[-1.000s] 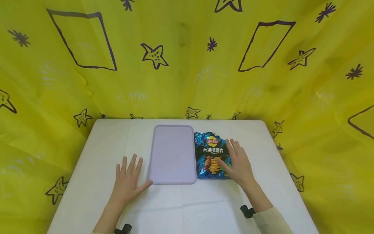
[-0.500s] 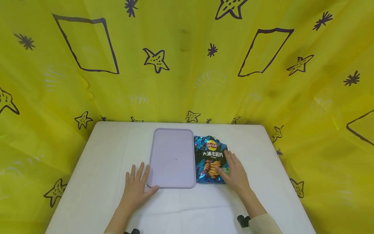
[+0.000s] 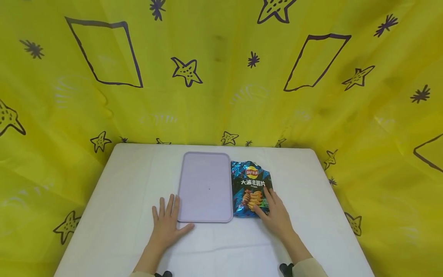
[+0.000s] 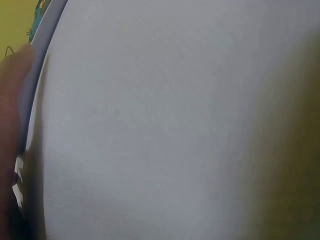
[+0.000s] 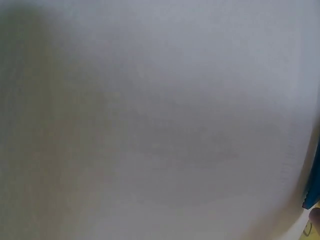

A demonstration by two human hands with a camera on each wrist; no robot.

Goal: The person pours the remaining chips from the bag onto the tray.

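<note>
A pale purple tray [image 3: 206, 186] lies flat on the white table. My left hand [image 3: 166, 231] is at the tray's near left corner, fingers spread and straight. Its thumb points along the near edge; whether it touches the rim is hard to tell. In the left wrist view the thumb [image 4: 15, 72] shows close to the tray's side [image 4: 42, 55]. A blue and black bag of potato chips [image 3: 247, 188] lies right beside the tray. Over its lower right part is my right hand [image 3: 277, 217], fingers extended. The right wrist view catches only the bag's edge [image 5: 313, 182] and a fingertip [image 5: 315, 216].
The white cloth-covered table [image 3: 211, 252] extends around the tray and bag. Yellow curtains [image 3: 214, 104] with drawn stars stand behind its far edge and along both sides.
My left hand has moved right, closer to the tray's near corner. The right hand has slid left and nearer to me over the bag. Head view has tilted slightly; tray and bag stay put.
</note>
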